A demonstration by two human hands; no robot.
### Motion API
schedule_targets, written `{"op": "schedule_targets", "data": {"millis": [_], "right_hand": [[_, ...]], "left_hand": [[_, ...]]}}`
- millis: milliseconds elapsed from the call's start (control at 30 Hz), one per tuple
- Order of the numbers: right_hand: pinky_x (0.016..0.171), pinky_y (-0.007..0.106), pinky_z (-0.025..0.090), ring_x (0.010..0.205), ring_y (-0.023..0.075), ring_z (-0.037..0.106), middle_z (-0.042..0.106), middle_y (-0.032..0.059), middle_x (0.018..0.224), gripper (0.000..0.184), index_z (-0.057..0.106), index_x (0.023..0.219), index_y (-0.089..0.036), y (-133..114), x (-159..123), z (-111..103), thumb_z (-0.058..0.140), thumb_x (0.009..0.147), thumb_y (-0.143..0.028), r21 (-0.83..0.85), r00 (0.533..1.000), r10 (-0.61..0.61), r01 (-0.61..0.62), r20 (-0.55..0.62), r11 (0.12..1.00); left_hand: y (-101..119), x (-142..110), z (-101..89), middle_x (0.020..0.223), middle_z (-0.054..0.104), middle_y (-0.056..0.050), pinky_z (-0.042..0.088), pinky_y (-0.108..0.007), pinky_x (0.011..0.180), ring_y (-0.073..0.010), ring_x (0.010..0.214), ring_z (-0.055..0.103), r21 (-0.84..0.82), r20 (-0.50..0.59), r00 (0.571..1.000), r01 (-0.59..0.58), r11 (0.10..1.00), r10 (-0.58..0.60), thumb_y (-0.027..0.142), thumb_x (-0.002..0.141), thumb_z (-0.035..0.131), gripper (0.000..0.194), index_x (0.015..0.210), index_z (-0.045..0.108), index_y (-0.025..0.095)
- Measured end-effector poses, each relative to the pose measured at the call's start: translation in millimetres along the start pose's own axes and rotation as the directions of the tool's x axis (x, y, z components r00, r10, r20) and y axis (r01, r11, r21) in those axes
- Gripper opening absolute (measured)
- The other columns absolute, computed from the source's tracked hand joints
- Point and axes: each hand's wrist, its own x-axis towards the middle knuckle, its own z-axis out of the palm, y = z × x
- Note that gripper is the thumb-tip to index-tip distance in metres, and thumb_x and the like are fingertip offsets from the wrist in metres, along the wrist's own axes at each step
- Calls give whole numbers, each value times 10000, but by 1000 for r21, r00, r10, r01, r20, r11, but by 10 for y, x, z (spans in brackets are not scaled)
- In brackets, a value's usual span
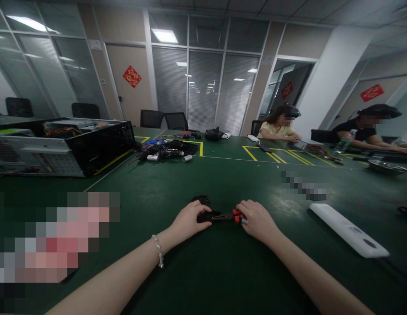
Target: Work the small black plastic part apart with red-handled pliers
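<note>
Near the middle of the green table (203,271), my left hand (189,217) is closed around a small black part (206,216), whose exact kind I cannot make out. My right hand (258,220) grips red-handled needle-nose pliers (227,216). The jaws point left and meet the black part at my left fingertips; whether they clamp it is too small to tell. Just beyond my left hand lies another small dark piece (201,199). A beaded bracelet circles my left wrist.
An opened computer case (101,146) stands at the left, with a heap of black cables (167,151) beside it. To the right lie a white elongated device (349,229) and a metal bowl (389,167). Two people (277,127) sit across the table at the far right.
</note>
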Motion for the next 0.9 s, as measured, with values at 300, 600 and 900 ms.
{"op": "schedule_targets", "data": {"millis": [300,600,900], "right_hand": [[651,278,331,747,159,465,561,51,847,220,555,871,-174,-13,6,-27,459,679,-128,26,1000,-1,1,7,1000],[674,296,344,766,175,474,564,60,872,282,563,900,-175,34,-12,61,475,640,-111,33,1000,-17,18,-19,999],[649,293,345,745,173,485,567,59,861,277,567,899,-186,49,-12,69,473,649,-113,-6,997,-52,52,-57,999]], "left_hand": [[-7,-10,7,962,498,-8,405,-276,719,-169,877,491,11,8,1000,20,1000,-20,368,706,586,330,1013,551,253],[-28,-1,57,945,508,-17,411,-279,723,-176,866,494,41,-34,999,15,999,-14,335,683,614,325,989,562,237],[-71,18,94,973,510,-4,401,-308,791,-184,918,485,64,-36,999,38,997,-36,349,665,636,347,991,550,267]]}}
